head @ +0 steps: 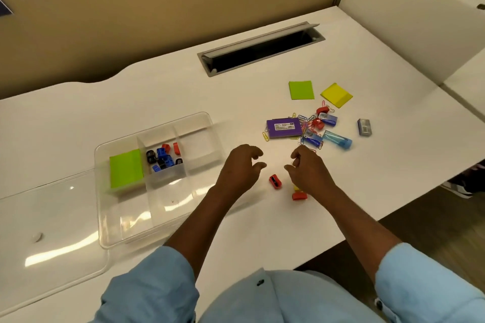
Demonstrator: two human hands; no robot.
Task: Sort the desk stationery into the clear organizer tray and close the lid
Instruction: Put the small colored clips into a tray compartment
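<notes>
Mid-sort: left hand is held loose and empty, right hand grip cannot be told, red sharpener probably to be pinched next and dropped in organizer tray.

Both forearms are extending forward out of light-blue sleeves, angling toward each other. The left hand is facing palm-down, fingers loosely curled, thumb apart, gripping nothing. Just right of it, the right hand is curling its fingers inward; pinch unclear.
</notes>
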